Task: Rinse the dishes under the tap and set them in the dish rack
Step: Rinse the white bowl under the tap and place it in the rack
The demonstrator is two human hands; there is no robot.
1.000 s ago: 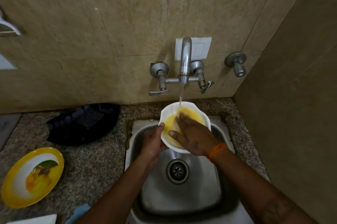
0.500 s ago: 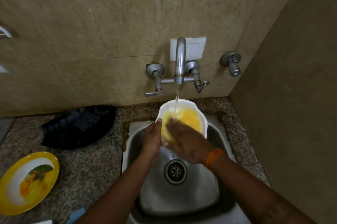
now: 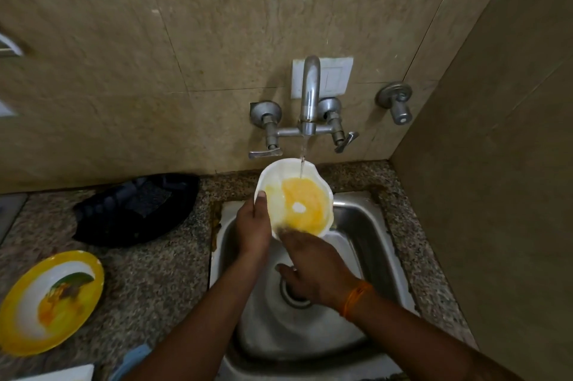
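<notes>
Water from tap (image 3: pixel 310 92) falls into white bowl (image 3: pixel 294 197), held tilted over sink (image 3: pixel 372 225), yellow residue inside. Left hand (image 3: pixel 252 225) grip pinches bowl rim at 9 o'clock, thumb on top. Right hand (image 3: pixel 313 272) touches bowl's 6 o'clock edge, fingers blurred; grip state cannot be told. Yellow plate (image 3: pixel 51 301) lies on desk (image 3: pixel 148 281), 8 o'clock of sink, soiled.

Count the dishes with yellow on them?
2: a bowl held under the tap, and a plate on the counter at left. Others may be hidden.
</notes>
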